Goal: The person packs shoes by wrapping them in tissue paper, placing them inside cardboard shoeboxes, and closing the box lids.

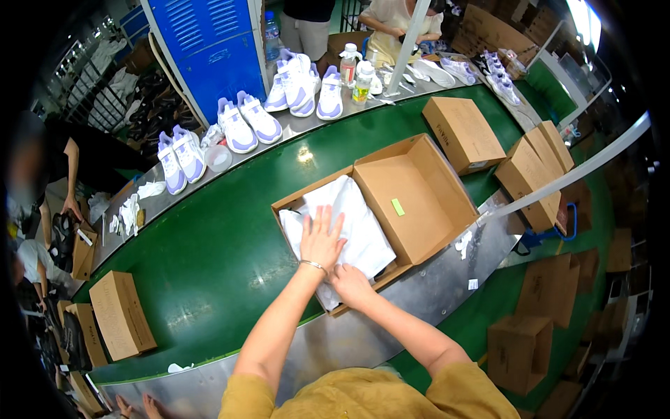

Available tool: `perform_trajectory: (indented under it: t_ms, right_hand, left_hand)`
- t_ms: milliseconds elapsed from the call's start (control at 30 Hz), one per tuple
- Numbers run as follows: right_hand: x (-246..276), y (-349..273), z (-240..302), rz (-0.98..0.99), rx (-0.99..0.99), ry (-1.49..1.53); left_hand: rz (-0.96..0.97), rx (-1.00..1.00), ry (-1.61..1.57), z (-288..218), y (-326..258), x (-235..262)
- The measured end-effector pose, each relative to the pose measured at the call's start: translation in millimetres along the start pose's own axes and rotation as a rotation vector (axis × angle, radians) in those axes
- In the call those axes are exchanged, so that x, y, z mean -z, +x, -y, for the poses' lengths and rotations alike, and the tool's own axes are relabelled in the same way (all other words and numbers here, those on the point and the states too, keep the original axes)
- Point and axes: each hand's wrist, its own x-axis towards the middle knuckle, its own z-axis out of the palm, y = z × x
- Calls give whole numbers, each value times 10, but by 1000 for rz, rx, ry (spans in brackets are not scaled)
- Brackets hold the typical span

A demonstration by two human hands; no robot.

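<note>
An open brown shoebox (419, 209) lies on the green belt in front of me, its lid folded back to the right with a small green sticker inside. White wrapping paper (363, 234) covers what is in the box's left half; the contents are hidden. My left hand (321, 241) rests on the paper, fingers spread, a bracelet on its wrist. Just right of that wrist, my right hand (352, 286) has its fingers curled on the paper's near edge, by the box's front wall.
White-and-purple sneakers (255, 122) stand along the metal ledge across the belt, near bottles (363, 82). Closed boxes sit on the belt at right (464, 136) and left (122, 314). A metal pole (558, 183) rises at right. Other people work at the left and far side.
</note>
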Motion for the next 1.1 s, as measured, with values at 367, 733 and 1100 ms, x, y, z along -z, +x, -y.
perform_trajectory:
  t_ms: [367, 733, 1100]
  right_hand:
    - [938, -972, -2304, -896, -1316, 411]
    - [1261, -641, -1479, -1122, -836, 1429]
    - [1170, -639, 8, -75, -196, 335]
  left_hand:
    - [343, 219, 98, 227, -37, -390]
    - [249, 193, -15, 351, -140, -219]
    - [-589, 966, -326, 747, -1270, 267]
